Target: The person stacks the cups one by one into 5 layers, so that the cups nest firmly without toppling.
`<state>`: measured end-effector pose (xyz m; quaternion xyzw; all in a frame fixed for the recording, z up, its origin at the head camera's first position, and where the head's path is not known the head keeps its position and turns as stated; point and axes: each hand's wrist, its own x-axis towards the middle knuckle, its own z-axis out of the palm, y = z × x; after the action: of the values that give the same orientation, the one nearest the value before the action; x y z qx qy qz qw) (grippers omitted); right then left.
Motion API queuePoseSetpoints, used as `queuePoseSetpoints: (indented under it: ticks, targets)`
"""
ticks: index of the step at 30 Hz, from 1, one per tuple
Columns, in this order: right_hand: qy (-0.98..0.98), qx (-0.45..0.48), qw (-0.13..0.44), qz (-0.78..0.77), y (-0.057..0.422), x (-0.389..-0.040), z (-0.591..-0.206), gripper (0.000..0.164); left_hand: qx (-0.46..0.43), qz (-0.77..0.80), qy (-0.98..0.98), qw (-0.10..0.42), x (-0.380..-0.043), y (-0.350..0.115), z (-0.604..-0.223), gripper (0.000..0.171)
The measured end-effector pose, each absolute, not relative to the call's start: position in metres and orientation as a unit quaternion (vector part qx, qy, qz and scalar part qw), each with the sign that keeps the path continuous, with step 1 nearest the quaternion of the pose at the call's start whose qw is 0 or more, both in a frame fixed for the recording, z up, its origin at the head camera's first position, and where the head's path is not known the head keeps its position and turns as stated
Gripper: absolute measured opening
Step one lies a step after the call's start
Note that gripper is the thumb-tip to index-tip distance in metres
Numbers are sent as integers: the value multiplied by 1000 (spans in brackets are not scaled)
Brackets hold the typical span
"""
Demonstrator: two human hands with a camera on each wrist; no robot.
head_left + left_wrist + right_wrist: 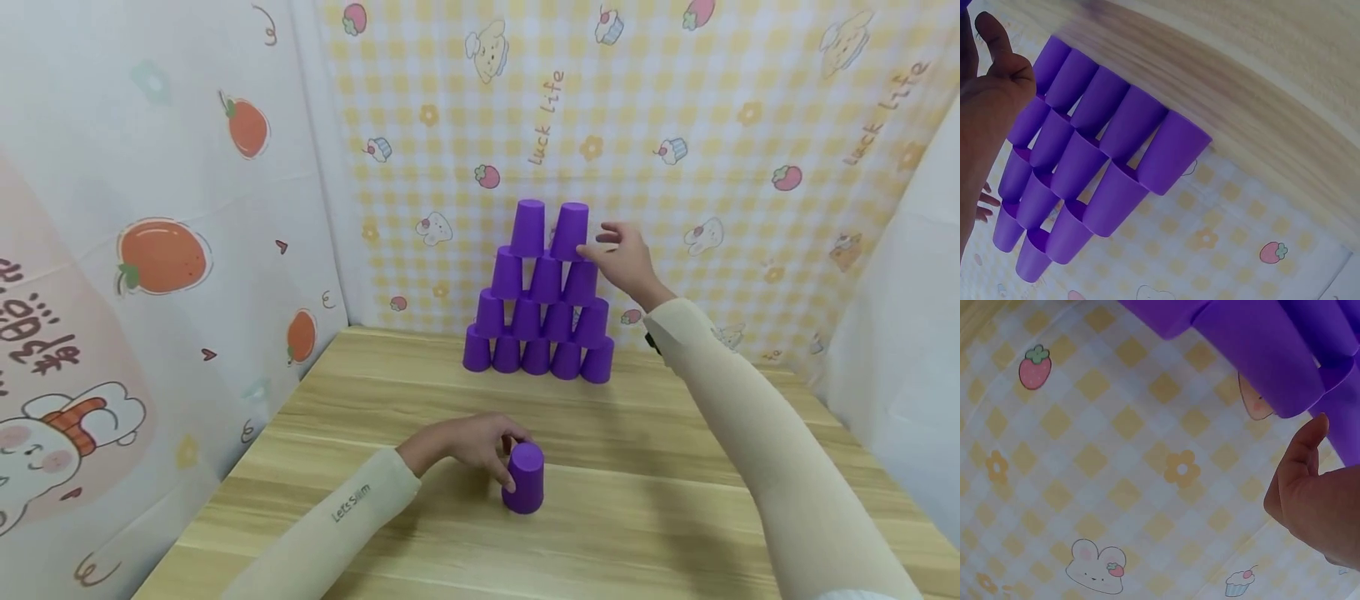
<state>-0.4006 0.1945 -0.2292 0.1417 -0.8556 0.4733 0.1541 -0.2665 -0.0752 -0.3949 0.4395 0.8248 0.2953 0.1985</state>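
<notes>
A stepped tower of upside-down purple cups (546, 279) stands at the back of the table, with two cups in its top row and several in the lowest. My right hand (626, 260) is beside the top right cup (570, 232). Its thumb tip is at that cup's lower edge, while the other fingers stay apart from the cup, loosely bent. Closer to me, one more upside-down purple cup (527, 479) rests on the table. My left hand (480, 442) holds it from the left between thumb and fingers. In the left wrist view, the left hand (997, 81) partly covers the tower.
Behind the tower hangs a yellow-checked cloth (420, 108) with cartoon prints. Another printed cloth (172, 150) lines the left side, and a white one (907, 333) the right. The wood-grain table (360, 400) runs up to the back cloth.
</notes>
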Motion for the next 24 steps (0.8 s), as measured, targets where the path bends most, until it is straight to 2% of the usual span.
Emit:
queuePoseSetpoints:
  ticks: [9,12,19,24]
  targets:
    - [-857,166,128,470,208,-371,-261,73,414,297,840,187,-269,-77,-396,44]
    - [-855,175,112,474,209,-359,-270,71,405,301,848,162,-274,-76,-394,43]
    - [-856,202,76,469,211,-328,-298,66,362,337,865,80,-291,-78,-380,55]
    - [-849,208,60,481,217,-310,-321,62,321,384,865,38,-299,-74,-363,52]
